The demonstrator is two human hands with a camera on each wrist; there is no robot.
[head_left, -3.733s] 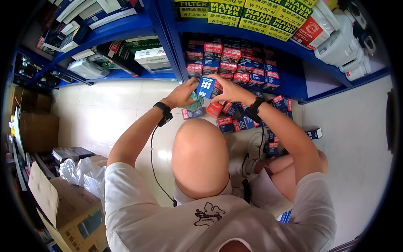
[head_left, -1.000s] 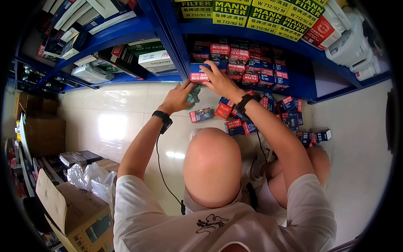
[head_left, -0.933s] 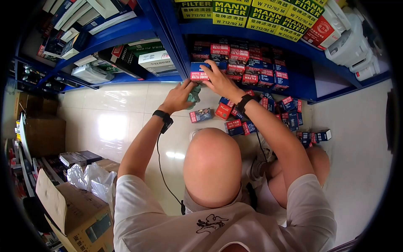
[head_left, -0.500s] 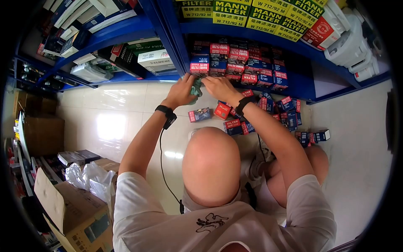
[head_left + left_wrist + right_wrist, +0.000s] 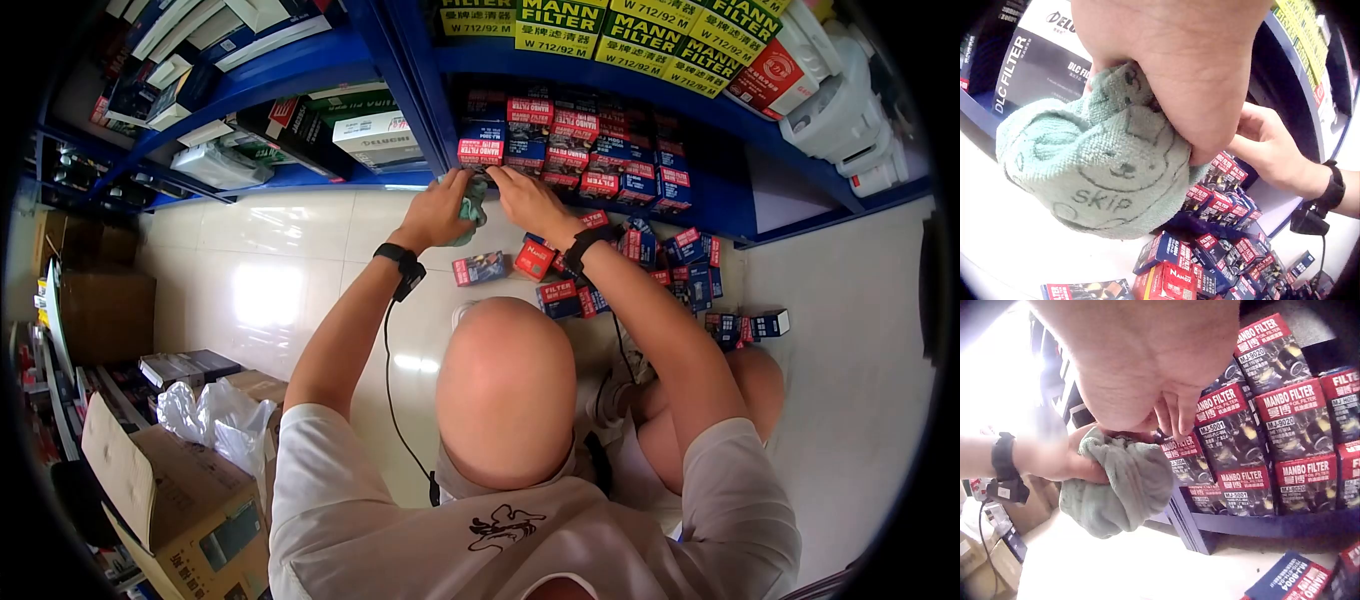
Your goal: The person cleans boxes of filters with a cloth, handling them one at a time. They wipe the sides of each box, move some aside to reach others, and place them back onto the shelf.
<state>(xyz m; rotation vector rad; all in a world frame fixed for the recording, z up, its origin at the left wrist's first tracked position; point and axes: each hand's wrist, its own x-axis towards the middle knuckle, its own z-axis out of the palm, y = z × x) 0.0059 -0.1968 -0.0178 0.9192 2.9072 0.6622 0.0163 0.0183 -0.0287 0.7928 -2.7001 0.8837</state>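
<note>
My left hand (image 5: 436, 212) grips a bunched pale green cloth (image 5: 1116, 175) at the front edge of the bottom shelf. The word "skip" shows on the cloth in the left wrist view. Close beside it is my right hand (image 5: 530, 206), its fingers pointing at the lower front of the stacked boxes. In the right wrist view its fingers (image 5: 1174, 412) hang down in front of a red and blue oil filter box (image 5: 1182, 464); thumb and index finger are mostly hidden. That box (image 5: 481, 150) stands at the left end of the stack, against the shelf upright.
More filter boxes (image 5: 575, 140) fill the blue bottom shelf (image 5: 715, 205). Loose boxes (image 5: 690, 265) lie on the floor in front. Yellow filter boxes (image 5: 640, 40) and white jugs (image 5: 840, 110) line the shelf above. An open carton (image 5: 190, 500) stands at the left.
The blue and red filter box went from between both hands onto the shelf's left end. The right hand came down from the box's top to its lower front, beside the left hand with the cloth.
</note>
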